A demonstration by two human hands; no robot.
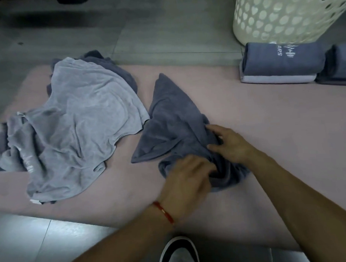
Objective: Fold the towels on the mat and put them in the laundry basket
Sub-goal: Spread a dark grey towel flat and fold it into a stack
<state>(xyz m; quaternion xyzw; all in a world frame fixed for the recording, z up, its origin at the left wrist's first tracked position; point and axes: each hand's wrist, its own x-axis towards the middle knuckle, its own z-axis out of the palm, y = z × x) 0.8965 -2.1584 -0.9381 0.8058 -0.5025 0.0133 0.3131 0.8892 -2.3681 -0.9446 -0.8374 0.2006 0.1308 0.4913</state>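
Towels are the whole job here, and the dark grey towel [173, 119] in hand lies bunched near the middle of the pink mat [257, 127], toward its near edge. Both hands work the crumpled near end: the left hand [187, 181] has its fingers curled into the folds, and the right hand [229, 143] pinches a bunch of cloth between thumb and fingers. The cloth looks soft, limp and light, likely terry; it will sag and hold no shape, so it is best taken by two corners or along a hem and shaken flat before folding. A pointed corner reaches toward the far edge. A light grey towel [78, 119] sprawls over darker ones near the left edge. Folded towels [280, 64] sit at the far right corner, beside the laundry basket [286, 15] on the floor.
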